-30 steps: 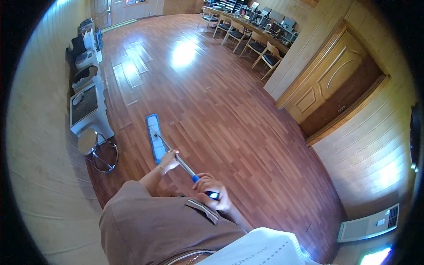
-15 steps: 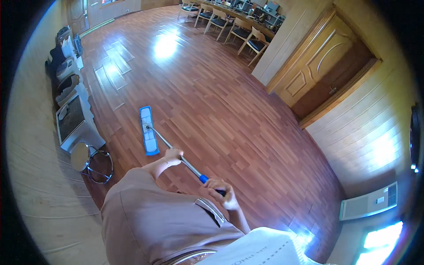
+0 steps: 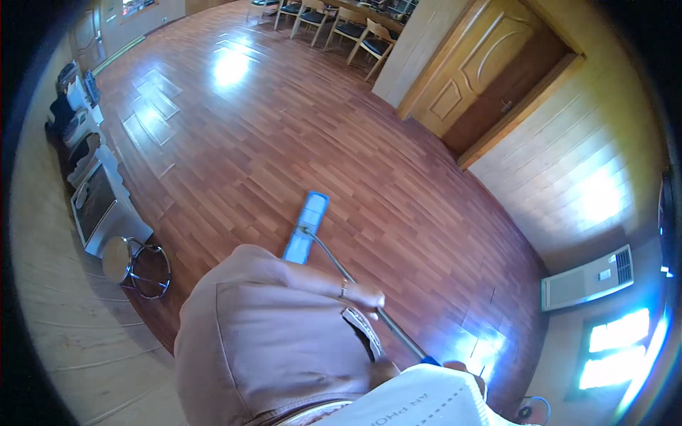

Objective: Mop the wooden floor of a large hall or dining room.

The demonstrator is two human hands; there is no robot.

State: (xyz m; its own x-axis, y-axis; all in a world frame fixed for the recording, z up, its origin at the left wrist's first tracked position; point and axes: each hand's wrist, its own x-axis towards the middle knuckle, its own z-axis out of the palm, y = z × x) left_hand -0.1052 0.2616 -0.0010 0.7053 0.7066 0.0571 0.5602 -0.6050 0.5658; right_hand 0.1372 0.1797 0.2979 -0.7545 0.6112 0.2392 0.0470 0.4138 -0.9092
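A flat mop with a blue-edged pad (image 3: 307, 226) lies on the wood-look floor ahead of me, its pad angled up to the right. From the pad a thin metal handle (image 3: 403, 334) slants down to the right toward my body. My left hand (image 3: 366, 295), a bracelet at its wrist, is closed round the middle of this handle. Lower right, my right hand (image 3: 462, 369) is closed at the blue grip (image 3: 430, 361) near the handle's end; white printed material in front hides most of that hand.
Left, a round stool (image 3: 118, 260) with metal legs stands by a white-framed dark panel (image 3: 96, 209) and other items along the wall. Wooden chairs (image 3: 348, 28) line a long desk at the back. To the right are a wooden door (image 3: 469, 78) and a white upright unit (image 3: 586, 278).
The mop pad has swept right and tilted the other way. Both hands have moved right and down with the handle, and the view has shifted slightly.
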